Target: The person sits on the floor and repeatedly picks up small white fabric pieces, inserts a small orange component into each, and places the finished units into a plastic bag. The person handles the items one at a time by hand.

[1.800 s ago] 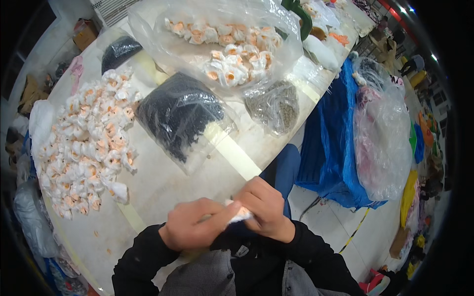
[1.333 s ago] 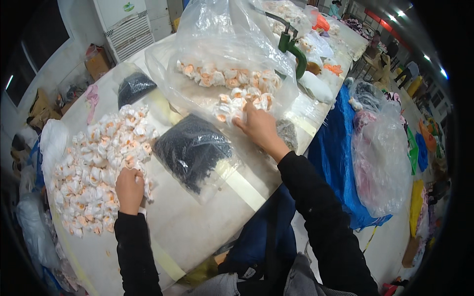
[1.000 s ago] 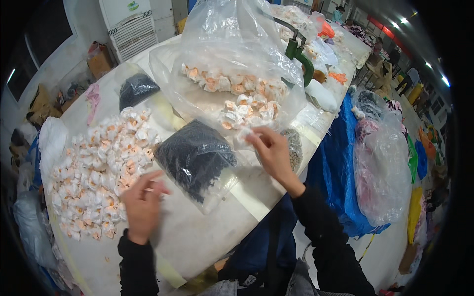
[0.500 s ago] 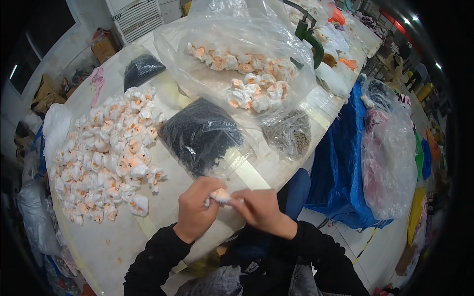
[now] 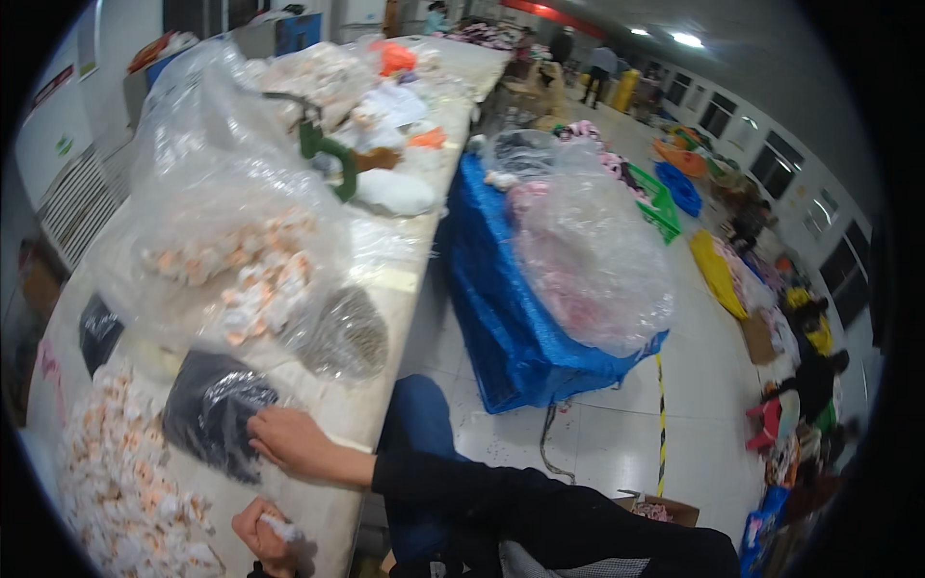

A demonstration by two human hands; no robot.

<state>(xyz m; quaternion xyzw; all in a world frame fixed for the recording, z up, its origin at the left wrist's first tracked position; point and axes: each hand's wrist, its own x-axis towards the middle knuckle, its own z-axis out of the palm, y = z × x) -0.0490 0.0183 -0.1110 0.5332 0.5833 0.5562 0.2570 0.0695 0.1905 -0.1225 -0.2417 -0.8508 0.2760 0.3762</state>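
- Left hand point(image 5: 265, 539): fingers curled closed around a white fabric puff point(image 5: 283, 528), over the counter point(image 5: 330, 511).
- It looks light, soft and crushable; a gentle side pinch should suit.
- Right hand point(image 5: 294, 441): fingers bent at the bag of black filling point(image 5: 214, 409); whether gripping, I cannot tell.

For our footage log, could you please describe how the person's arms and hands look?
The left hand and right hand are gloveless. The right sleeve is long and black, ending near the wrist; little of the dark left sleeve shows.
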